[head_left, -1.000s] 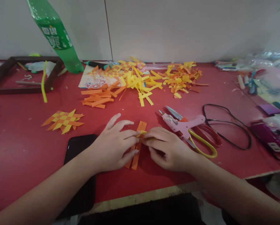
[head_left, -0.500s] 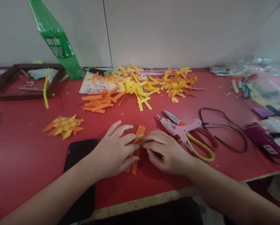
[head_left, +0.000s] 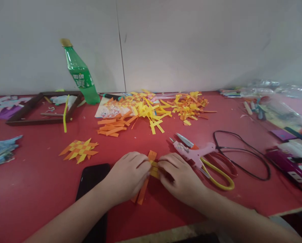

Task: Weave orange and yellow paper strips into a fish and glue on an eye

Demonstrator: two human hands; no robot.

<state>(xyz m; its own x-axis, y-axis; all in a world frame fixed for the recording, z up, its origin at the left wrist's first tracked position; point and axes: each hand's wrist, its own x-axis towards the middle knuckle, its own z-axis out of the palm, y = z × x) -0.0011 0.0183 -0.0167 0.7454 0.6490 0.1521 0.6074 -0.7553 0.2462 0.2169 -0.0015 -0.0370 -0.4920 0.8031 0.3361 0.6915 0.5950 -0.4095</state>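
Note:
My left hand [head_left: 128, 176] has its fingers closed at the left edge of a small piece of paper strips. Across from it, my right hand [head_left: 182, 177] pinches the right side of the same piece. Long orange paper strips [head_left: 143, 193] run lengthwise under the fingers. Yellow paper strips [head_left: 154, 169] cross them between both hands; the fingertips hide part of the crossing. A finished-looking woven paper fish [head_left: 80, 150] in orange and yellow lies flat to the left. Beside my left forearm is a black phone [head_left: 93, 177], partly covered by the arm.
Right of my hands, a pink glue gun [head_left: 192, 153] lies over scissors [head_left: 220, 177] near a black cable [head_left: 242, 135]. Loose yellow strips [head_left: 147, 110] and orange strips [head_left: 112, 127] are heaped behind. A green bottle [head_left: 81, 76] stands by a brown frame [head_left: 44, 122].
My left hand's fingers, spread out before, have closed onto the strips. More of the yellow strips shows between my hands. The camera view has tilted up, so everything sits lower.

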